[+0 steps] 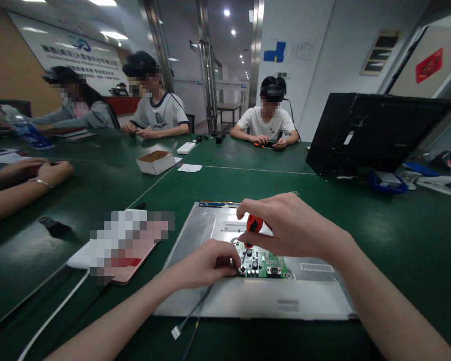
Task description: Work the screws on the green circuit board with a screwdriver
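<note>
A flat metal panel (pixel 248 298), the back of a display, lies before me on the table. On it sits a green circuit board (pixel 268 260) with several components. My right hand (pixel 289 220) grips the red and black handle of a screwdriver (pixel 253 224) from the right; its shaft points down at the board's left part. My left hand (pixel 214 263) rests at the left edge of the board, fingertips curled and pressed together close to the screwdriver's tip. What they pinch is hidden. Below that hand a dark cable (pixel 195 311) with a white connector trails off the panel's front edge.
Left of the panel lie a pink phone (pixel 135 265) and a white object with a cable. Further off are a small open box (pixel 156 163) and a black monitor housing (pixel 372 133). Co-workers sit around the green table (pixel 417 250); another person's hands are at left.
</note>
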The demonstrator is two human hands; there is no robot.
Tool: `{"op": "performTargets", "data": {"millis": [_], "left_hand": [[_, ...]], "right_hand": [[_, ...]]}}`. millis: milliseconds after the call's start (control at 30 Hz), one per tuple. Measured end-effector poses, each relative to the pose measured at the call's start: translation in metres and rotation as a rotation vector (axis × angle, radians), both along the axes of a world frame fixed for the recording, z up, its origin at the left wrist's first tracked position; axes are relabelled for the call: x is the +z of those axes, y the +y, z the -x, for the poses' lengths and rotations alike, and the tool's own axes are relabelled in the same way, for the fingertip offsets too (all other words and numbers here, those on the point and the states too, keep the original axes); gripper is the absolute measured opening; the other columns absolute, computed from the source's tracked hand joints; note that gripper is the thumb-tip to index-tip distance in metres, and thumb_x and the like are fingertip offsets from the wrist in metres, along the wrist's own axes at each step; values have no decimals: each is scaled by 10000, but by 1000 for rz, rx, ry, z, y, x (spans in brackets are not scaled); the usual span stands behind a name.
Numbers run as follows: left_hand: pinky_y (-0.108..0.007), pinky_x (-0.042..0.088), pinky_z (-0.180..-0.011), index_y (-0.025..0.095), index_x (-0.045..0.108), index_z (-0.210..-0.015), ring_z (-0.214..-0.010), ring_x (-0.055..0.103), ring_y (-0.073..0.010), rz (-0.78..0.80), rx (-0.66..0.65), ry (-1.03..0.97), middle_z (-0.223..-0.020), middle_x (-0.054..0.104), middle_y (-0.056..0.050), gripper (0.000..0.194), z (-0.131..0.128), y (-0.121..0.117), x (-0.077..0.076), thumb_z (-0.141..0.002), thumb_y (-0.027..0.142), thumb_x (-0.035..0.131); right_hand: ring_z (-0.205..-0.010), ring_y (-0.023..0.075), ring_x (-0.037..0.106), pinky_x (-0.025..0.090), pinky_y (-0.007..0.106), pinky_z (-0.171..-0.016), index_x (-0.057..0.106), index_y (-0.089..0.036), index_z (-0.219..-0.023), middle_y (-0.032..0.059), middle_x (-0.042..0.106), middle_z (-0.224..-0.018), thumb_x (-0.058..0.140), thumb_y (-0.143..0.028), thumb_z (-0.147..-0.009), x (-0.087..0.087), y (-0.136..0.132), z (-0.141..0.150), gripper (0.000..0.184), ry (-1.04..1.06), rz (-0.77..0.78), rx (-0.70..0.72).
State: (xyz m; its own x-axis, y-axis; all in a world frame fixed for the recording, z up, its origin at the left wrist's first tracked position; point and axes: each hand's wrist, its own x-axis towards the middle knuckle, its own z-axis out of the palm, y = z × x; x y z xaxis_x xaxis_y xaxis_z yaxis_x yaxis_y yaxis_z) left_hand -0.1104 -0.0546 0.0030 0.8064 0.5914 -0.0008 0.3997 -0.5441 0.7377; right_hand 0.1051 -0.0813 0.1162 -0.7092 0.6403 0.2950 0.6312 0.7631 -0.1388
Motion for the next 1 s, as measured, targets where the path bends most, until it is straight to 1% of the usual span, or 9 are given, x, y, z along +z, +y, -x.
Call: {"op": "performTargets", "data": {"millis": [200,333,467,667,800,1000], "left_hand": [[-254,440,-661,173,670,-875,-758,574,-153,-13,-18,15,-849,650,-6,77,-1,1,0,-802,149,668],[-250,434,-638,166,665,-860,-724,559,-148,-6,3,24,-824,642,-7,70,-1,0,1,-791,163,675],[-241,442,-614,165,655,-873,-694,556,-139,14,5,38,-816,636,-8,76,-1,-2,5,-803,194,648],[-234,407,-569,171,660,-838,-636,515,-130,-73,22,32,-745,592,4,57,2,1,9,-803,203,629],[-245,416,-606,170,680,-799,-685,539,-142,-83,-1,52,-817,609,-14,54,3,3,8,-808,199,635],[-251,432,-641,183,708,-837,-748,559,-161,-74,19,54,-850,623,-21,84,0,-3,9,-795,174,635]], "right_hand": [[-655,125,568,279,250,-536,560,-205,-1023,-13,675,-814,617,-311,-875,1,-2,1,190,-15,5,1],[-645,123,565,272,252,-529,555,-204,-998,-15,681,-824,626,-311,-868,2,-3,1,183,-23,-3,-13],[-643,121,565,268,248,-531,550,-205,-983,-10,684,-832,621,-315,-871,3,-4,0,173,-32,-5,-23],[-645,127,568,272,246,-530,554,-202,-997,-6,684,-826,601,-329,-886,1,-3,3,176,-31,-1,2],[-664,138,582,281,252,-537,561,-207,-1040,5,688,-842,589,-344,-894,-1,-2,5,202,-49,18,0],[-685,144,599,294,255,-553,564,-215,-1063,5,698,-861,607,-316,-881,-2,-2,5,212,-57,37,-11]]}}
